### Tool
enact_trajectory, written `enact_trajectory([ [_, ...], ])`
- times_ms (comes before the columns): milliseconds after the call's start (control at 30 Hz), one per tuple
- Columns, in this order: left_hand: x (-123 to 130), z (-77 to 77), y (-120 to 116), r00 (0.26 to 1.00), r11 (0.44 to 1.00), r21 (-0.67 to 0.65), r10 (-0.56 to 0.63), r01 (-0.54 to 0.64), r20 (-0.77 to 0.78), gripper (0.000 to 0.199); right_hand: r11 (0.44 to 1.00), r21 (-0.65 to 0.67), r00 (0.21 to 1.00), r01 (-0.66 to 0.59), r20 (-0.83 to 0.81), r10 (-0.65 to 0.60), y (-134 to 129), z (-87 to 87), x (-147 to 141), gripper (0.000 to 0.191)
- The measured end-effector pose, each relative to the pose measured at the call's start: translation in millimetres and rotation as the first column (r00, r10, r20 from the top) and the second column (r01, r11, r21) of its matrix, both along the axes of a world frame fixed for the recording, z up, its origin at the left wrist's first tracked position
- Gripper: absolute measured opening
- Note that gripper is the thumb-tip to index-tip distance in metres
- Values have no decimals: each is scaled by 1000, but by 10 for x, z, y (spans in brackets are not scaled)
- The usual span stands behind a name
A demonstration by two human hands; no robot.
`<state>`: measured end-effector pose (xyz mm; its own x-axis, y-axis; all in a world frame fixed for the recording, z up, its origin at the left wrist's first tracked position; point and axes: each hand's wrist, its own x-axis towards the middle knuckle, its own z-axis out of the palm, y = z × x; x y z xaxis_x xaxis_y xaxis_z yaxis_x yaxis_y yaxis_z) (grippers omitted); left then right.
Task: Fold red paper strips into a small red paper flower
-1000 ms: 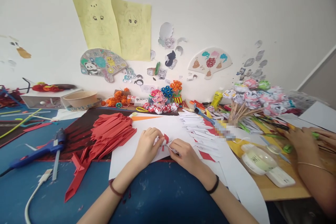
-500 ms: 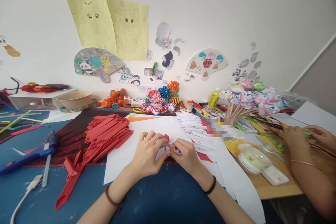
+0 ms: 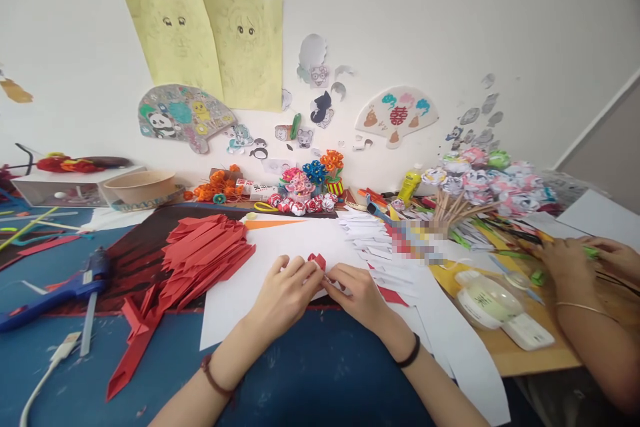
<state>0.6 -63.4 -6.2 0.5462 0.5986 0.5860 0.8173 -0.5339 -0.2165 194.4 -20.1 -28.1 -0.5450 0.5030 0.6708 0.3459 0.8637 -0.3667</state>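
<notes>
Between my two hands is a small red-and-white folded paper piece [image 3: 317, 259], its red top showing above my fingers. My left hand [image 3: 290, 290] is closed around its lower part, which hides most of it. The fingers of my right hand [image 3: 354, 293] pinch together at its right side. Both hands are over the front of a white paper sheet [image 3: 230, 280]. To their left lies a heap of folded red paper strips [image 3: 205, 257]; folded white paper strips [image 3: 370, 247] are fanned out on the right.
A blue hot glue gun [image 3: 75, 290] and a white USB cable [image 3: 63, 350] lie at left. Paper roses [image 3: 300, 205] and a bowl [image 3: 140, 188] line the wall. On the right are a clear bottle [image 3: 485, 303] and a co-worker's hands [image 3: 570, 270] with green material.
My left fingers have closed in further around the paper piece, covering the white part that showed before. The view has tilted slightly downward.
</notes>
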Motion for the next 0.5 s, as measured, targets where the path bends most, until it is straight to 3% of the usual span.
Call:
enact_trajectory([
  [167, -61, 17, 43, 983, 1000, -12, -9, 11, 185, 13, 996, -76, 999, -44, -25, 43, 9, 19, 10, 16],
  [300, -91, 24, 56, 975, 995, -35, -82, 91, 208, 16, 997, -80, 999, -12, -48, 8, 8, 11, 6, 16],
  [500, -107, 16, 55, 964, 991, -59, -100, 118, 247, 16, 991, -121, 997, -59, -57, 52, -7, 15, 21, 14],
])
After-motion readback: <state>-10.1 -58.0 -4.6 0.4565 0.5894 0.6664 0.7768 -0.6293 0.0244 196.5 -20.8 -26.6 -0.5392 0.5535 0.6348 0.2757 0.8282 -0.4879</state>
